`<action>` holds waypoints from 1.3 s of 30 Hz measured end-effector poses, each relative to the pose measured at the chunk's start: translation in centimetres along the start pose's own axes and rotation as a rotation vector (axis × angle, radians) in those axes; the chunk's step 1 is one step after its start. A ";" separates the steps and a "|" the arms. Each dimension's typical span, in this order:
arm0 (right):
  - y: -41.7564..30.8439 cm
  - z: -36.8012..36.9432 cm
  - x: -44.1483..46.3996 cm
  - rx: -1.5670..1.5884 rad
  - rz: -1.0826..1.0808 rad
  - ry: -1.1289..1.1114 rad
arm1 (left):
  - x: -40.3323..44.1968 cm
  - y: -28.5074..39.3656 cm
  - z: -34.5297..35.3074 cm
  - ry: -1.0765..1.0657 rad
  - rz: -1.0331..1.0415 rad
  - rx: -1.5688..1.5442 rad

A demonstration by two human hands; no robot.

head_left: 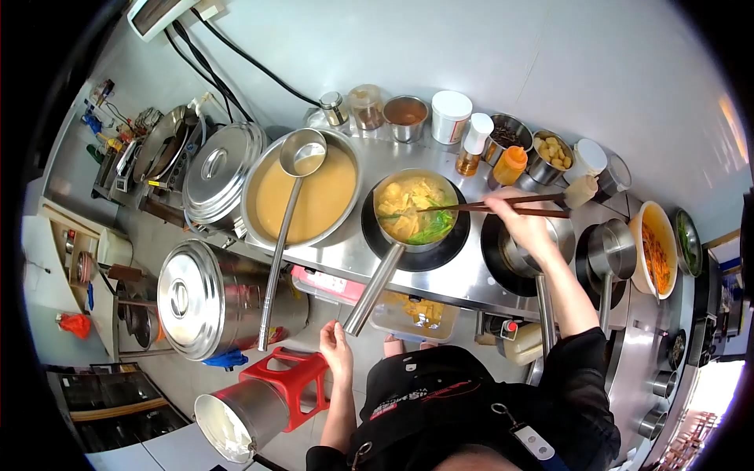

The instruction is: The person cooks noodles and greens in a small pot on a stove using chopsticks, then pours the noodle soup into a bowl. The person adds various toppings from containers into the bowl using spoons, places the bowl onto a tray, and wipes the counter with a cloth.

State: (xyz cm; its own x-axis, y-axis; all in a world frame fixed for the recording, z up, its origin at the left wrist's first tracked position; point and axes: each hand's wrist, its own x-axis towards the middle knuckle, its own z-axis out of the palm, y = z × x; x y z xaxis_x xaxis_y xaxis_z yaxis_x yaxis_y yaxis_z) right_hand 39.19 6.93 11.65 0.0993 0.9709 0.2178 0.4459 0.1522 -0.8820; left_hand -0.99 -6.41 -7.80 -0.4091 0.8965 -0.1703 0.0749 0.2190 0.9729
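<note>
Saucepan [421,247]: centre of frame, on a black burner [453,250] on the steel counter [397,153], containing greens [432,228]. Right hand [520,222]: clamped on chopsticks [471,207], tips in the pan. Left hand [337,353]: near the handle [373,290]; finger closure cannot be determined. Pale wall [471,47]: upper frame. Stockpot [259,286], red stool [312,365]: lower left.

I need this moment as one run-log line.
saucepan: on black burner, yellow food and leafy greens inside | right hand: holds brown chopsticks, tips at food | left hand: beside handle end
</note>
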 end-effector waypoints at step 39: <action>3.5 0.3 -17.1 0.584 0.268 0.538 | 4.4 -17.1 14.1 -0.374 -0.777 -0.303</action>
State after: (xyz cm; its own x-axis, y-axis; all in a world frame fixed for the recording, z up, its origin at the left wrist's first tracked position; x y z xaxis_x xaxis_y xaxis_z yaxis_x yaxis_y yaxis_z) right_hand 38.73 -9.08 4.72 0.6131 0.7900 0.0094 -0.1706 0.1441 -0.9748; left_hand 8.80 -0.80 -27.42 0.0810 0.6169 -0.7828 -0.3623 0.7499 0.5535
